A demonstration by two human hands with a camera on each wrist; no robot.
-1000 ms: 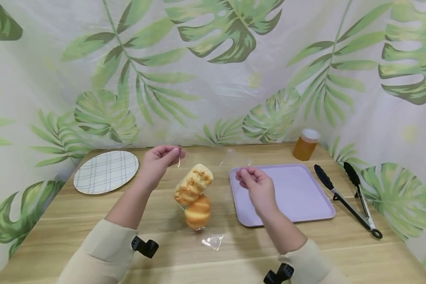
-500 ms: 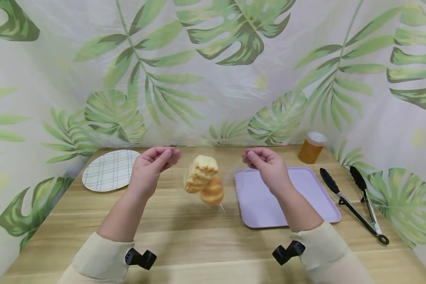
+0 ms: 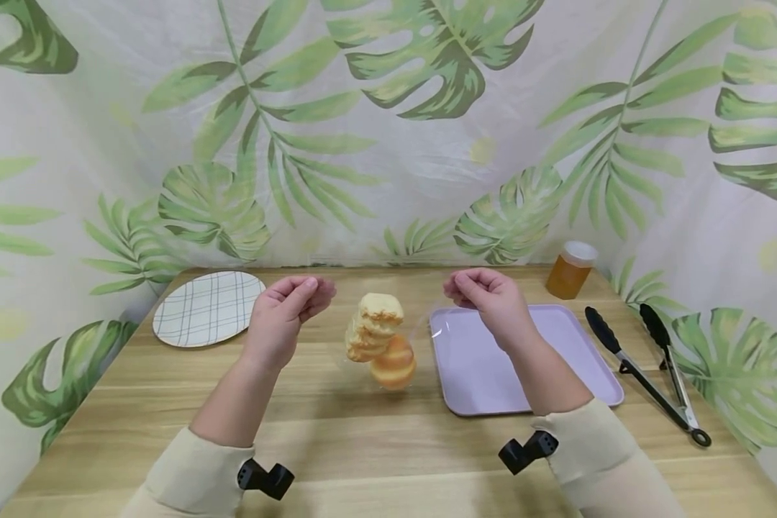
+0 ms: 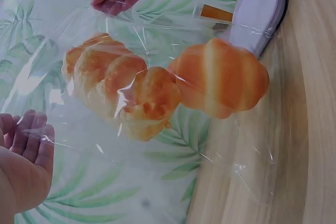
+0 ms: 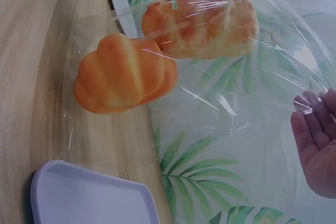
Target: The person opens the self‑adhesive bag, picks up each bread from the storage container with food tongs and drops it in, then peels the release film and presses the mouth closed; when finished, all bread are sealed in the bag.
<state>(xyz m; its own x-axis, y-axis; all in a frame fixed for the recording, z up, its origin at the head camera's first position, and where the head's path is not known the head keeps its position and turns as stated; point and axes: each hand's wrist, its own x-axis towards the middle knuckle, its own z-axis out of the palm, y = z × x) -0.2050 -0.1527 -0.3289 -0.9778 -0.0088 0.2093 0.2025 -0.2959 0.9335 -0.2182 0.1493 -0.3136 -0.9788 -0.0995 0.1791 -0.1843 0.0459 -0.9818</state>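
Note:
A clear plastic bag [image 4: 105,153] hangs between the two hands, its top edge pinched at each side. Inside it lie a long, bumpy bread [image 3: 377,324] and a round orange-brown bun [image 3: 393,362], touching each other; both show through the film in the right wrist view as the long bread [image 5: 199,27] and the bun [image 5: 123,74]. The left hand [image 3: 281,316] pinches the bag's left side between thumb and fingers. At the other side the right hand [image 3: 492,306] pinches it the same way. The bag's exact outline is hard to see in the head view.
A checked plate [image 3: 208,309] lies at the back left of the wooden table [image 3: 362,460]. On the right are a lilac tray [image 3: 492,374], a lidded amber jar [image 3: 568,273] behind it, and black-tipped tongs [image 3: 650,385] beside it. A leaf-patterned cloth hangs behind.
Over the past second the right hand has risen level with the left, and the bag with both breads has moved right and swung. Since half a second ago the breads hang slightly lower.

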